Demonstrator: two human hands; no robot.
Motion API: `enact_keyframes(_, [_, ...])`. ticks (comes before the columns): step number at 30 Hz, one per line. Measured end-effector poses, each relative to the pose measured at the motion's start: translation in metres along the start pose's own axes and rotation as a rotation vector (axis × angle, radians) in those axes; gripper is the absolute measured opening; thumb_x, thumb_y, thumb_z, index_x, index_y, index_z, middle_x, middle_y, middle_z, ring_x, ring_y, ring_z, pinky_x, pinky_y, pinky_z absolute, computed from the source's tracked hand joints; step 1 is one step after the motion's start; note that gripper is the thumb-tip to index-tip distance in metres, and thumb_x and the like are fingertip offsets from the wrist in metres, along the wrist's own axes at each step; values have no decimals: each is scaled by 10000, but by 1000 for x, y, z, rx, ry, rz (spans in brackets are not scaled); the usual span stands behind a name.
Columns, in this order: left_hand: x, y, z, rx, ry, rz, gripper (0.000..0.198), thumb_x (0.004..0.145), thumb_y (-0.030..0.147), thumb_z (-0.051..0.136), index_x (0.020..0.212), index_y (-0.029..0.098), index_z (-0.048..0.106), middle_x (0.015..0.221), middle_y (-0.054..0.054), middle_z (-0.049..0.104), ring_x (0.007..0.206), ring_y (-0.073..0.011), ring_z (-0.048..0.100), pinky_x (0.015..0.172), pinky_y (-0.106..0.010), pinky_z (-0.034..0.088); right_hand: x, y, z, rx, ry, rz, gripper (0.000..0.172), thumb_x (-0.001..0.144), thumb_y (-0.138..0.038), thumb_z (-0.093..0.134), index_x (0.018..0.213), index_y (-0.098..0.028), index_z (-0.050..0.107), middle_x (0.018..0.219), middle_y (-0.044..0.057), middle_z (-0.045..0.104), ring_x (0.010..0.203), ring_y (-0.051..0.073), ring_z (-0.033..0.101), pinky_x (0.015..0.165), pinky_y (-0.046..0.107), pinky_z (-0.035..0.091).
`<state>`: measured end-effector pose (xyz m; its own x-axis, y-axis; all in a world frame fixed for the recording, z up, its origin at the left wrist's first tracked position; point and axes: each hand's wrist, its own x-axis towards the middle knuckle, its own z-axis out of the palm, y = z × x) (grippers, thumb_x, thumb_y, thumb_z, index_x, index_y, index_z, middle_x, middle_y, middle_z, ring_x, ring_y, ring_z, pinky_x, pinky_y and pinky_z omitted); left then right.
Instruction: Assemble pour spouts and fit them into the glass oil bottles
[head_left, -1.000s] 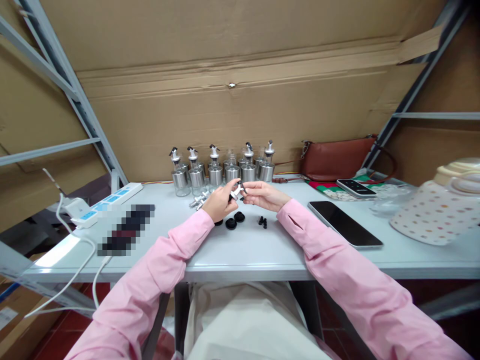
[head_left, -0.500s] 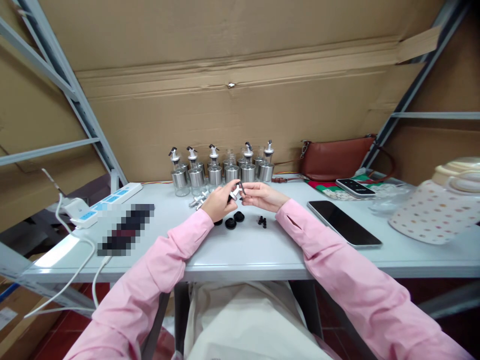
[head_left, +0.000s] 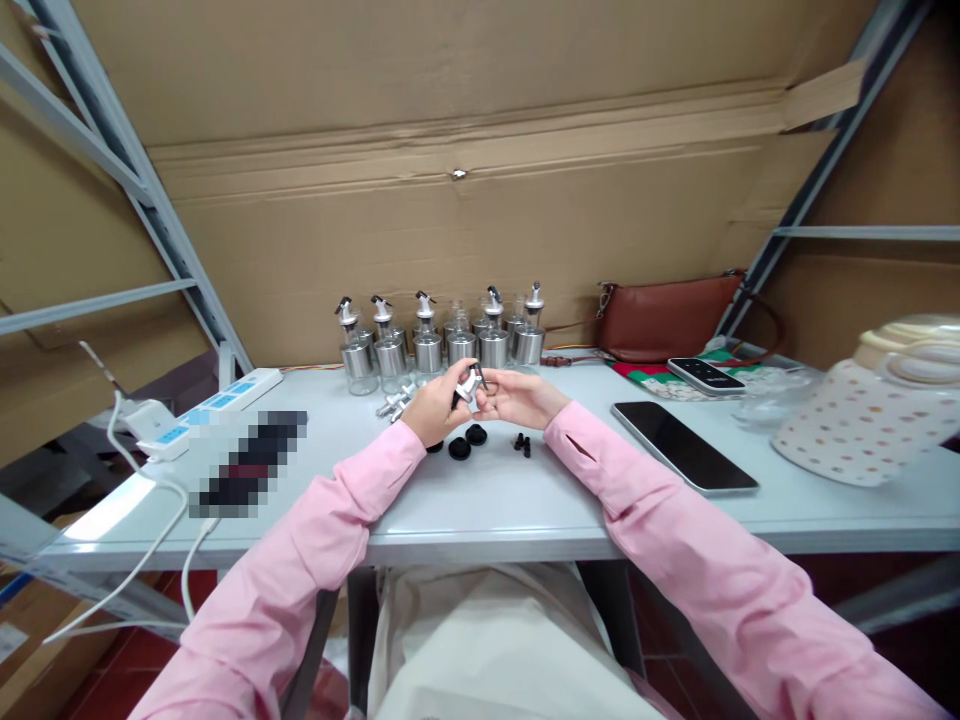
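Our left hand (head_left: 437,405) is closed on a silver-and-black pourer spout (head_left: 469,385), pinching it between thumb and fingers above the middle of the grey table (head_left: 491,510). The pourer's black flip lever (head_left: 480,376) points to the right, toward our right hand (head_left: 521,399). That hand is turned partly palm up, its fingers stretched out to the left and its fingertips right beside the spout; we cannot tell whether they grip any part of it.

Just left of our left hand, a small pile of silver spout pieces (head_left: 394,402) lies on the table. On the near side of our hands sit black rubber stoppers (head_left: 460,448), one of them partly hidden by our left wrist, and to the right of these is a cluster of tiny black parts (head_left: 522,444).

Along the far side, before the cardboard (head_left: 480,230), we have glass bottles with metal sleeves (head_left: 427,352) standing upright in rows; five of them are topped with pourers like the one we hold. To the right lie a black-screened phone (head_left: 684,446) and, farther back, a brown handbag (head_left: 671,318). A dotted container (head_left: 855,420) stands at the far right, and a white power strip (head_left: 247,385) lies on the left.
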<state>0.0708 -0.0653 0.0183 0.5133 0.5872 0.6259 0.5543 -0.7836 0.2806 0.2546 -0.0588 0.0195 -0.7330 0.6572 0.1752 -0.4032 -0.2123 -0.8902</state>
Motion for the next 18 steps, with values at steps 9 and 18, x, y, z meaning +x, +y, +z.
enact_keyframes(9, [-2,4,4,-31,-11,31,582,649,115,389,1231,122,399,890,-59,609,687,-130,557,695,-226,444,6,8,-5,-53,101,-37,349,612,-240,773,903,-149,603,719,-19,610,655,70,562,758,281,473])
enact_keyframes(18, [-2,5,5,-38,-9,74,598,636,117,399,1233,153,387,890,-40,595,672,-119,545,676,-215,436,5,7,-4,-9,68,-28,355,574,-251,795,855,-155,600,712,-30,612,587,56,545,779,308,480])
